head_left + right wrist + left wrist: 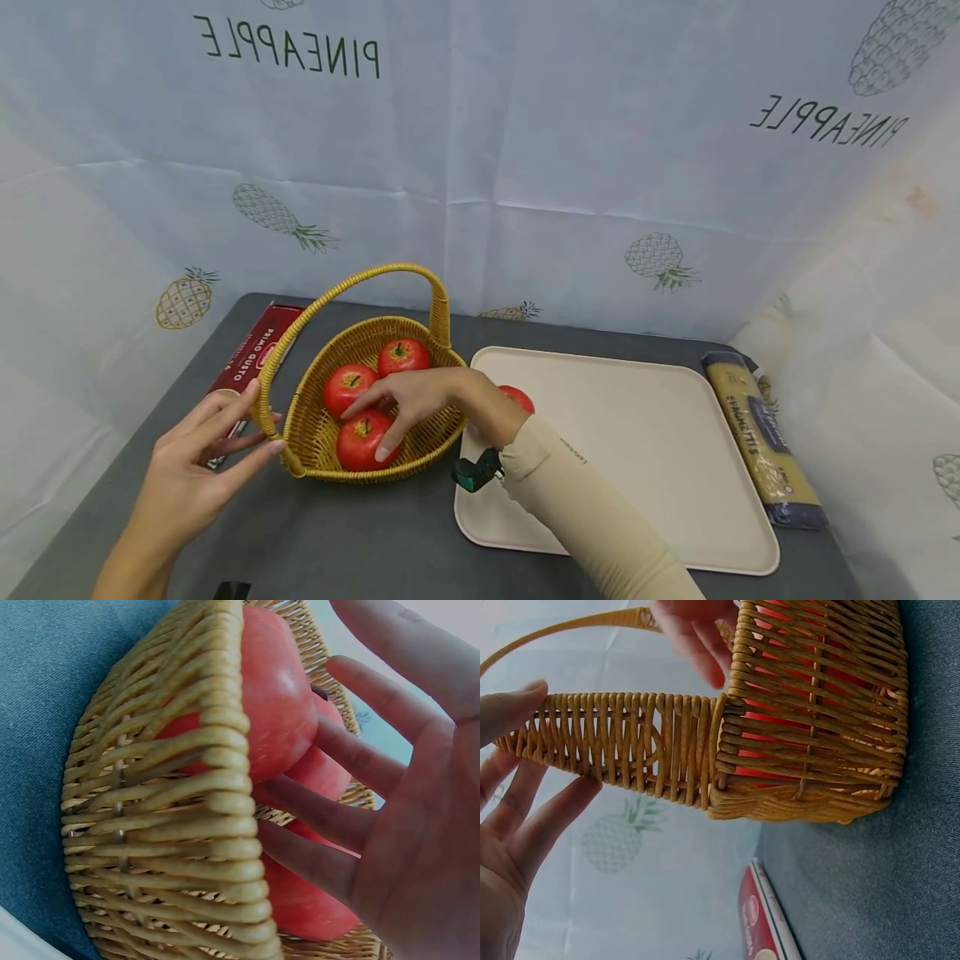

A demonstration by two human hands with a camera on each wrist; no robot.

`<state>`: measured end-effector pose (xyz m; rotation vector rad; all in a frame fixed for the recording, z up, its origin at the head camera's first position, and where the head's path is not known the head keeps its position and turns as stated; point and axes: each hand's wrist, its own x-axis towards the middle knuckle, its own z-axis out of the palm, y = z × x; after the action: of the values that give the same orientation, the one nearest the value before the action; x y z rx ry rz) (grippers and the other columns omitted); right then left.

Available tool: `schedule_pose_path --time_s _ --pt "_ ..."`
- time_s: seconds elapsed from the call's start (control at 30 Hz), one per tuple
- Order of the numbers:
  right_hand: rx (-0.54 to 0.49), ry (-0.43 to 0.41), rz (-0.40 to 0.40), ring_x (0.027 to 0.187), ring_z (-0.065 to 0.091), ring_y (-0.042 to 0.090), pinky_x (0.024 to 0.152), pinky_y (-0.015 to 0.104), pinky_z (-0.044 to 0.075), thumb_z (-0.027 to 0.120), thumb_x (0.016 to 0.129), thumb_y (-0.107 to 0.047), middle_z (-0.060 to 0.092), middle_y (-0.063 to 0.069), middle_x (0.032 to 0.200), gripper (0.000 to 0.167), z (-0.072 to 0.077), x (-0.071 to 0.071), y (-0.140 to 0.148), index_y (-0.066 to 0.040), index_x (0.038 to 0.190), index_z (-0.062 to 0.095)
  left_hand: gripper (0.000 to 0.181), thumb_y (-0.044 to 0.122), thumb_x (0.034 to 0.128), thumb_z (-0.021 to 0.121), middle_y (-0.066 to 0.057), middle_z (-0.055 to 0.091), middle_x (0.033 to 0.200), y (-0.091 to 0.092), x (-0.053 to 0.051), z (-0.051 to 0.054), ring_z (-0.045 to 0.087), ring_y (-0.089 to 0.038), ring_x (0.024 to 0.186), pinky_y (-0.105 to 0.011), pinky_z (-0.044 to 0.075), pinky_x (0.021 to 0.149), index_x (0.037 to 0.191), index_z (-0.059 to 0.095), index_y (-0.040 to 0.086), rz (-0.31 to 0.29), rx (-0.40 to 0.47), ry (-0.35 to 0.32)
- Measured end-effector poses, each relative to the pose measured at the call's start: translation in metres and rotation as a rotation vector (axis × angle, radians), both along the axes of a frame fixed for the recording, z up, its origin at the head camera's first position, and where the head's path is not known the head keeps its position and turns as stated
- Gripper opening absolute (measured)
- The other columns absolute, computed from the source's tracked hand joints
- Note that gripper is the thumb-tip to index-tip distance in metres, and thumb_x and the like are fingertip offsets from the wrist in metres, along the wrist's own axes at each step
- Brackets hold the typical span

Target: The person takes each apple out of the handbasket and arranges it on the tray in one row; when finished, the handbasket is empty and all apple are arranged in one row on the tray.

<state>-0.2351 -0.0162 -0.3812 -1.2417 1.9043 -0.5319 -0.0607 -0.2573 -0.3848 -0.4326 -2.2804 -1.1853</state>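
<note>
A wicker basket [307, 417] [817, 712] [165, 825] holds three red apples [349, 385] [403, 356] [363, 442]. My left hand [187, 458] [510, 847] holds the lower left part of its handle [264, 400] [630, 739], thumb on one side and fingers on the other. Over the nearest apple in the basket is my right hand [412, 400] [420, 795], its thumb by the apple's right side. In the right wrist view the fingers are spread and nearly straight, reaching over the rim among the apples; firm contact cannot be made out.
A beige tray [637, 450] lies right of the basket, with a red apple [517, 398] on it, partly behind my right forearm. A spaghetti packet [761, 442] lies along the tray's right side. Behind my left hand is a red box [258, 350] [757, 915]. Patterned cloth hangs behind the table.
</note>
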Motion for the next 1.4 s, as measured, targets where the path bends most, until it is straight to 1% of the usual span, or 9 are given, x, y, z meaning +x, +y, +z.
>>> schedule_pose_path --time_s 0.13,0.23,0.37,0.43,0.63,0.8,1.03,1.2,1.4 --pt "0.007 -0.001 -0.005 0.140 0.038 0.008 0.118 0.031 0.043 0.082 0.082 -0.040 0.046 -0.008 0.154 0.073 -0.001 0.000 0.001 -0.031 0.148 0.054 0.094 -0.035 0.0534 0.078 0.015 0.059 0.107 0.000 0.000 0.000 0.062 0.006 0.099 -0.009 0.058 0.078 0.141 0.055 -0.010 -0.003 0.001 0.004" --pt "0.013 0.004 -0.007 0.141 0.037 0.009 0.117 0.031 0.043 0.082 0.082 -0.040 0.044 -0.008 0.155 0.072 -0.002 0.000 0.001 -0.031 0.148 0.054 0.092 -0.032 0.0545 0.080 0.012 0.060 0.107 0.000 0.000 -0.001 0.063 0.005 0.098 -0.009 0.059 0.078 0.140 0.054 -0.010 -0.021 0.008 0.027" --pt "0.017 0.002 0.006 0.142 0.036 0.009 0.118 0.029 0.042 0.081 0.083 -0.040 0.043 -0.006 0.156 0.068 -0.004 -0.001 -0.003 -0.029 0.146 0.057 0.086 -0.026 0.0597 0.083 0.008 0.061 0.108 -0.001 -0.001 -0.002 0.064 0.003 0.099 -0.009 0.059 0.079 0.140 0.054 -0.012 -0.048 0.028 0.061" --pt "0.021 0.003 0.022 0.144 0.035 0.009 0.118 0.028 0.042 0.080 0.085 -0.040 0.043 -0.006 0.157 0.066 -0.003 -0.002 -0.006 -0.028 0.146 0.058 0.086 -0.027 0.0599 0.082 0.008 0.062 0.108 -0.001 -0.001 -0.002 0.065 0.003 0.100 -0.009 0.058 0.079 0.140 0.054 -0.012 -0.043 0.030 0.055" --pt "0.070 0.026 0.050 0.143 0.036 0.008 0.116 0.024 0.043 0.080 0.086 -0.040 0.046 -0.007 0.155 0.064 0.000 -0.004 -0.015 -0.027 0.145 0.058 0.093 -0.034 0.0554 0.078 0.017 0.059 0.109 0.000 0.001 0.001 0.062 0.008 0.100 -0.009 0.058 0.080 0.142 0.054 -0.009 0.009 -0.003 -0.019" --pt "0.114 0.048 0.063 0.138 0.039 0.008 0.115 0.026 0.045 0.080 0.084 -0.042 0.048 -0.009 0.153 0.066 0.004 -0.003 -0.020 -0.030 0.145 0.057 0.093 -0.034 0.0545 0.078 0.013 0.060 0.108 0.000 0.000 0.000 0.063 0.006 0.101 -0.009 0.058 0.079 0.141 0.054 -0.010 -0.017 0.000 0.024" --pt "0.117 0.043 0.077 0.137 0.040 0.007 0.115 0.024 0.043 0.079 0.087 -0.041 0.050 -0.008 0.151 0.063 0.005 -0.004 -0.023 -0.027 0.145 0.059 0.077 -0.011 0.0689 0.085 0.007 0.063 0.110 -0.003 -0.001 -0.005 0.065 0.003 0.102 -0.009 0.058 0.080 0.140 0.054 -0.013 -0.061 0.037 0.079" --pt "0.125 0.040 0.071 0.135 0.040 0.007 0.113 0.023 0.045 0.079 0.087 -0.039 0.050 -0.006 0.151 0.061 0.006 -0.004 -0.023 -0.027 0.144 0.060 0.078 -0.015 0.0675 0.084 0.006 0.063 0.110 -0.003 -0.002 -0.007 0.066 0.002 0.103 -0.009 0.058 0.080 0.139 0.054 -0.013 -0.069 0.045 0.086" --pt "0.128 0.035 0.047 0.130 0.042 0.006 0.107 0.019 0.048 0.080 0.087 -0.035 0.051 -0.005 0.149 0.059 0.007 -0.002 -0.022 -0.026 0.142 0.062 0.073 -0.007 0.0724 0.085 0.005 0.063 0.110 -0.003 -0.003 -0.007 0.065 0.001 0.103 -0.009 0.058 0.080 0.139 0.054 -0.013 -0.081 0.055 0.096"
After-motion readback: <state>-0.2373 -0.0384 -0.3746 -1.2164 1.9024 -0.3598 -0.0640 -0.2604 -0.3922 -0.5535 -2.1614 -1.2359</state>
